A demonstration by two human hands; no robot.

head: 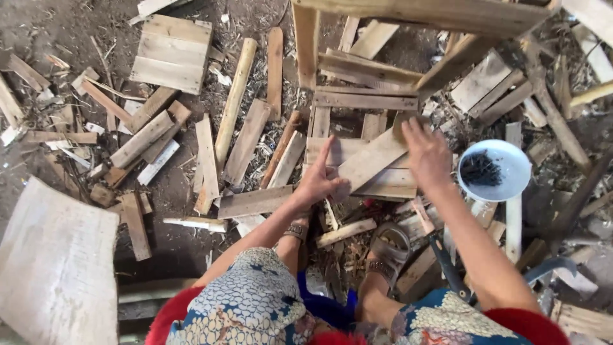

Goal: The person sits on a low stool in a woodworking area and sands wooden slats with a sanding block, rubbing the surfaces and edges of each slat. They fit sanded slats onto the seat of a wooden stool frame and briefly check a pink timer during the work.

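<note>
A short pale plank lies slantwise on a stack of flat boards, on littered ground just in front of the person's feet. The left hand rests on the plank's lower end, fingers spread and flat, thumb out to one side; it presses rather than clasps. The right hand lies over the plank's upper end, fingers stretched forward and slightly parted, palm down; whether the fingertips curl under the far edge cannot be told from here. Neither hand is closed around anything.

Just right of the right hand stands a white bowl holding a small heap of dark nails. Beyond the plank rises a rough wooden frame of nailed slats. To the left, a round pole lies among scattered offcuts, with a square board panel farther off. A sandalled foot stands below the stack, and a dark-handled tool lies beside it, its head hidden.
</note>
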